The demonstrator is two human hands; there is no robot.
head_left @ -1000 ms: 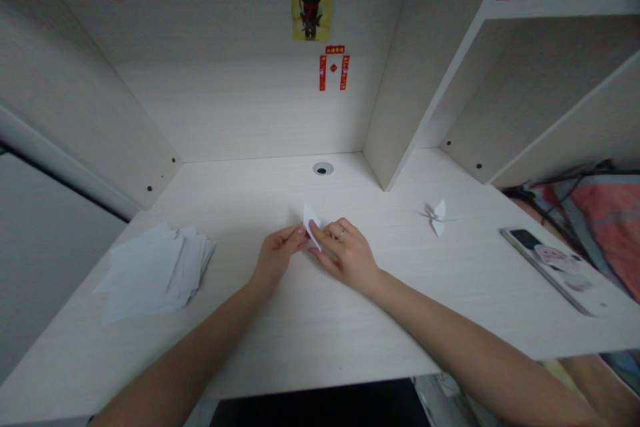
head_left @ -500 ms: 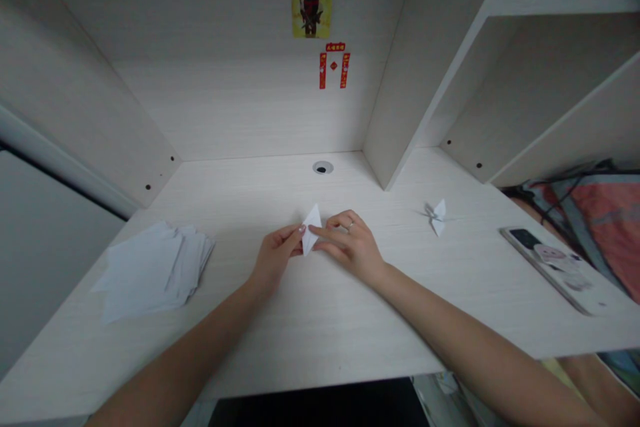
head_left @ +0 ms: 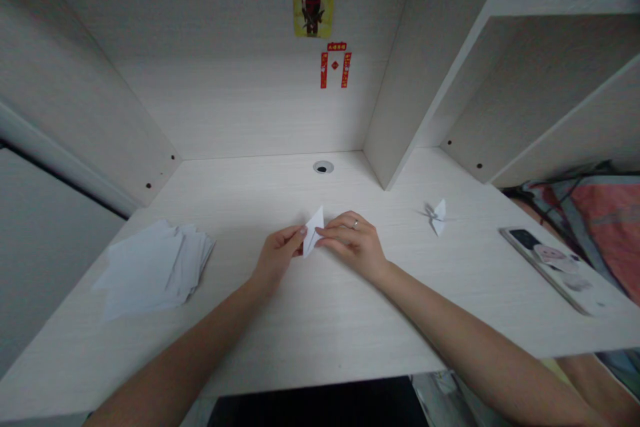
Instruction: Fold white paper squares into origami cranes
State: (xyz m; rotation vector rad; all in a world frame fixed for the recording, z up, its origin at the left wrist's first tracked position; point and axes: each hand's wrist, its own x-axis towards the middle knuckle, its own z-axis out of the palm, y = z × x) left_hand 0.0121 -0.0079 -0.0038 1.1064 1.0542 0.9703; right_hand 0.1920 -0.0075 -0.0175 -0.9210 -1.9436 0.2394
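A small piece of folded white paper [head_left: 313, 232], diamond-like with pointed ends, is held between my two hands just above the desk. My left hand [head_left: 280, 251] pinches its left side, thumb on the face towards me. On the right edge, the thumb and fingertips of my right hand [head_left: 354, 240] close on the paper; a ring shows on one finger. Off to the right stands a finished-looking paper crane [head_left: 438, 217], touched by neither hand. A loose stack of white paper sheets [head_left: 150, 270] lies left of my left hand.
A phone [head_left: 550, 270] in a decorated case lies at the desk's right side. A round cable hole [head_left: 323, 167] is set near the back panel. An upright divider [head_left: 400, 113] stands behind on the right. Red and grey fabric [head_left: 595, 220] lies beyond the right edge.
The folded paper has turned slightly and shifted a little to the right. My right fingers have drawn back from its face to its right edge. My left hand keeps its pinch.
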